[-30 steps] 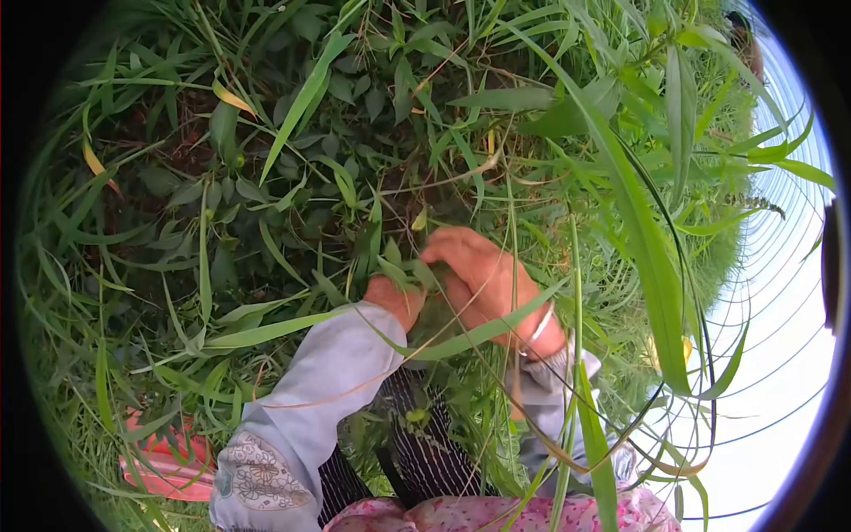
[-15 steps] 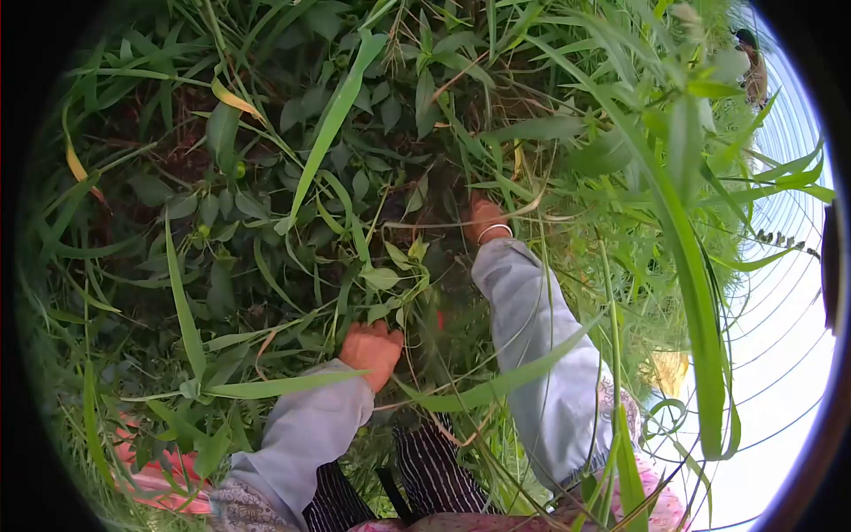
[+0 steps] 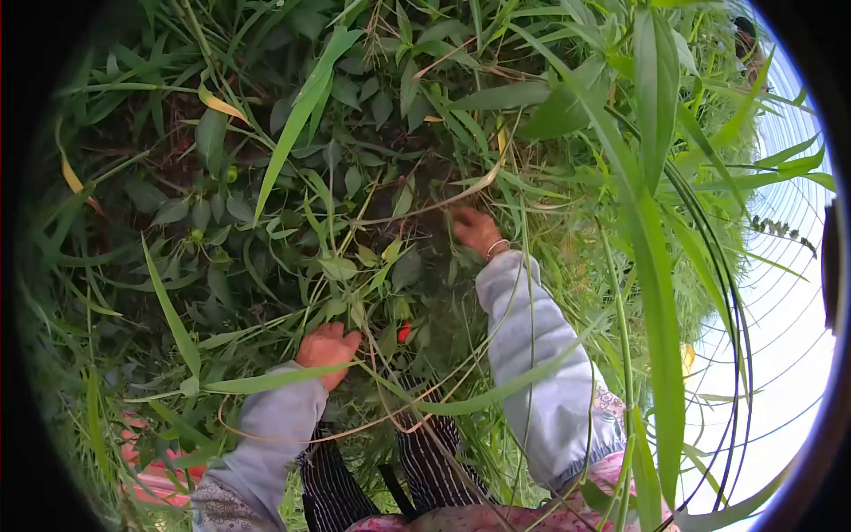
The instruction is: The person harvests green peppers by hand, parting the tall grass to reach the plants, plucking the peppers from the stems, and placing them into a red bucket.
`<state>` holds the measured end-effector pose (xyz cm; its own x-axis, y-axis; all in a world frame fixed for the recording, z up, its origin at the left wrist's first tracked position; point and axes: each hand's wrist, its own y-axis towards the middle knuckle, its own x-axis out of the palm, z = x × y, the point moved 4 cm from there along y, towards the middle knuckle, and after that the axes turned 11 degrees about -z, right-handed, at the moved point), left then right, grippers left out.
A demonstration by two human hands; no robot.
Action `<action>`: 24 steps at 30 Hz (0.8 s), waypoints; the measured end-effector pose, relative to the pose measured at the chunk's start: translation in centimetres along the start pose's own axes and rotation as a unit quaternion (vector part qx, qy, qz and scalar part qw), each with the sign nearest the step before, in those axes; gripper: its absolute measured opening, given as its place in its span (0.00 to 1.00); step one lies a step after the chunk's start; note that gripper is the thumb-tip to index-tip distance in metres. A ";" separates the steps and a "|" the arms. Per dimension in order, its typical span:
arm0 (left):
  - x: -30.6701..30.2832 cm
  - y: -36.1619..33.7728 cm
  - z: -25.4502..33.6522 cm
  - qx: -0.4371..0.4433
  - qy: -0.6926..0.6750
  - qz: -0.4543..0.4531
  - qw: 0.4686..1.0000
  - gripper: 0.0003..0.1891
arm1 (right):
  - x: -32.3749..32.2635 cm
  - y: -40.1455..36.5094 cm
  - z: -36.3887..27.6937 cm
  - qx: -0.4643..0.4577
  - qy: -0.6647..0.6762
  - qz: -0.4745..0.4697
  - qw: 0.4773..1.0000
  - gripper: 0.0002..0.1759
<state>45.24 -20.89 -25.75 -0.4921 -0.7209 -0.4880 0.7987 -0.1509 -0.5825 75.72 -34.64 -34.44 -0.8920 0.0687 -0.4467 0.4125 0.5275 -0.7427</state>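
Note:
My left hand (image 3: 329,355) is low among the leafy plants (image 3: 341,266), its fingers curled round stems at their lower side. Just right of it a small red pepper (image 3: 404,331) hangs among leaves. Farther forward, my right hand (image 3: 477,232), with a pale bangle (image 3: 498,247) at the wrist, reaches in close to the dark soil. Shadow and foliage cover its fingertips, so its grip does not show clearly. Small round green fruits (image 3: 232,173) sit in the foliage to the left.
Long grass blades (image 3: 656,266) cross the view on the right, close to the camera. A dry stem (image 3: 461,193) arches by my right hand. Something pinkish red (image 3: 160,479) lies at lower left. Another person (image 3: 750,58) is partly visible at the far upper right.
My left hand has shifted left, and the leafy stems beside it have moved left too. The red pepper shows more plainly. My right hand has moved slightly left and more of it is visible.

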 end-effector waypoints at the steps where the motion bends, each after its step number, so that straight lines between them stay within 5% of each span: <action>1: 0.6 -0.1 -0.5 0.006 0.009 0.021 1.000 0.08 | 0.6 -0.9 0.6 0.023 0.025 -0.014 0.999 0.19; 6: 1.2 -0.4 -0.5 -0.006 -0.001 0.024 1.000 0.10 | 2.0 -2.9 0.8 -0.072 -0.194 0.001 0.978 0.17; 7: 1.1 -0.3 -0.3 -0.006 -0.003 0.017 1.000 0.09 | 0.9 -4.5 -3.2 0.030 -0.192 -0.006 0.981 0.18; 10: 1.5 -0.2 -0.4 -0.011 0.002 0.033 0.999 0.08 | 0.8 -6.1 -4.2 -0.017 -0.265 0.033 0.964 0.22; 11: 2.2 -0.2 -0.6 -0.013 0.011 0.064 0.998 0.08 | 0.6 -6.3 -3.8 0.061 -0.194 -0.010 0.979 0.23; 14: 1.2 -0.6 -0.8 -0.060 -0.114 0.046 0.991 0.08 | 0.5 -6.2 -3.9 0.062 -0.203 -0.065 0.975 0.23; 16: 6.7 0.2 -2.7 -0.033 -0.128 0.070 0.989 0.07 | 0.1 -7.8 -5.2 -0.040 -0.211 -0.050 0.975 0.19; 22: 0.0 -0.4 0.0 -0.097 -0.180 -0.033 0.978 0.12 | -0.6 -12.6 -12.5 0.002 -0.264 -0.098 0.960 0.16; 24: 1.9 -0.1 0.2 -0.039 -0.066 0.056 0.995 0.12 | 0.6 -13.1 -10.2 -0.018 -0.116 -0.142 0.983 0.17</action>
<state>44.27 -22.40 -26.49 -0.3480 -0.8135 -0.4660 0.8136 -0.0152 -0.5812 67.92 -32.91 -19.88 -0.9023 -0.2781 -0.3293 0.1433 0.5270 -0.8377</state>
